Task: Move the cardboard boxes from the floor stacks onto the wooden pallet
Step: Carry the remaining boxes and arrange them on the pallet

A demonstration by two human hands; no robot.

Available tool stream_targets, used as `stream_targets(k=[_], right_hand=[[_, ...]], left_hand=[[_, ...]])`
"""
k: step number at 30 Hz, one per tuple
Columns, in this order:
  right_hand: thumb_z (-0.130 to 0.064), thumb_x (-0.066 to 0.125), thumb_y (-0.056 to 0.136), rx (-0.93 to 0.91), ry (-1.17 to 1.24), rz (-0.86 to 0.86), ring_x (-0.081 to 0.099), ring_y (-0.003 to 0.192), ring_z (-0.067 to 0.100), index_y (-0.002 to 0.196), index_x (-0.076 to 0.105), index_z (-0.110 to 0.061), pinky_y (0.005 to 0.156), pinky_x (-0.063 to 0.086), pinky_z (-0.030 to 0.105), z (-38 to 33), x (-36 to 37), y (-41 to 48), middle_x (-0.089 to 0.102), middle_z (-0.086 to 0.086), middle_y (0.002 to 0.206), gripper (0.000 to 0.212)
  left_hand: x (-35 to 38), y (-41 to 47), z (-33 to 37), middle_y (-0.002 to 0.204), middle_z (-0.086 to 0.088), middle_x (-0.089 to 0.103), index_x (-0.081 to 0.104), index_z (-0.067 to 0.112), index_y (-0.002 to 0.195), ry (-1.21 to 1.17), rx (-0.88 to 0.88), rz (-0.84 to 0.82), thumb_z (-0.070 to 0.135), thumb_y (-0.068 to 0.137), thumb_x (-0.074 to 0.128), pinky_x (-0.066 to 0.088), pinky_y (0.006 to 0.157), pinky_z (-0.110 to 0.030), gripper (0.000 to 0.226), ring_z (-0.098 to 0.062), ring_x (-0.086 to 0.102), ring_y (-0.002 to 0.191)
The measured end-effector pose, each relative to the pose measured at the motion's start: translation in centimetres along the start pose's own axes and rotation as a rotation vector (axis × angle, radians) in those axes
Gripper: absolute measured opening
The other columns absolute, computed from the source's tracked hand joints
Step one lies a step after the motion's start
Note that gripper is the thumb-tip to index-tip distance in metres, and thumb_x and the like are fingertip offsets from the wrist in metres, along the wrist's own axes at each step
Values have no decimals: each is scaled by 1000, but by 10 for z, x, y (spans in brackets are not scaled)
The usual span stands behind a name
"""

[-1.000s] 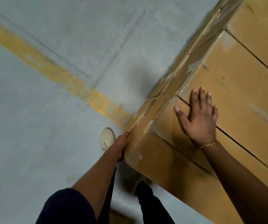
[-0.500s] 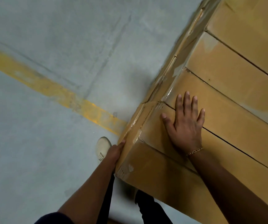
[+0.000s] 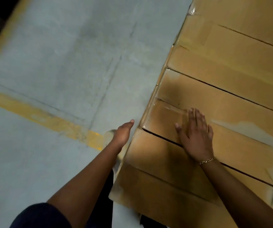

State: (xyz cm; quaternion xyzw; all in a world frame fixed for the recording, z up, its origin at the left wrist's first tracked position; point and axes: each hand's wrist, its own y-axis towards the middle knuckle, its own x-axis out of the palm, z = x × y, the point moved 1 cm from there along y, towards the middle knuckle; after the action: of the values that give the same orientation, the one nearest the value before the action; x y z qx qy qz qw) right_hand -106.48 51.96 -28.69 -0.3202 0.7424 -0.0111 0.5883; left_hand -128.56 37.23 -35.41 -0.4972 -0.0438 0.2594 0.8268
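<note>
Hands at the cardboard boxes [image 3: 231, 112]
The right hand [image 3: 196, 139] lies flat on their top, fingers straight; the left hand [image 3: 122, 134], fingers extended, is just beside their left edge, over the floor [image 3: 50, 63].

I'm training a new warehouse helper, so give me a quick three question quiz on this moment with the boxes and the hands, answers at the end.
1. True or false: the right hand lies flat, fingers straight, on top of the cardboard boxes.
2. Multiple choice: where is the bracelet worn? A) on the left wrist B) on the right wrist C) it lies loose on a box
3. Fill in the blank: the painted line on the floor is ____ in colour.

Key: 1 true; 2 B; 3 yellow.
</note>
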Motion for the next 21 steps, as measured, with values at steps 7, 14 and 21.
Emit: stream_targets(k=[7,14,21], right_hand=[[-75,16,96,-15,-107,89,-12,157,20,161,-6,-32,125,-1,54,-1,4,68,-13,-3,171,82],[-80,21,94,-82,-252,83,-5,158,29,164,2,-25,123,6,61,-21,33,104,-8,4,171,91],[-82,18,92,-65,-216,79,-7,157,29,164,1,-29,122,6,64,-27,50,112,-7,3,171,90]], left_hand=[[48,96,56,142,3,55,55,19,143,102,55,-163,63,102,33,32,108,-30,64,-19,50,131],[65,169,70,159,-2,41,42,21,154,110,65,-177,64,103,31,29,119,-42,68,-24,38,146],[82,184,67,150,-5,51,42,26,153,16,-11,-348,70,101,25,42,108,-39,70,-23,51,132]])
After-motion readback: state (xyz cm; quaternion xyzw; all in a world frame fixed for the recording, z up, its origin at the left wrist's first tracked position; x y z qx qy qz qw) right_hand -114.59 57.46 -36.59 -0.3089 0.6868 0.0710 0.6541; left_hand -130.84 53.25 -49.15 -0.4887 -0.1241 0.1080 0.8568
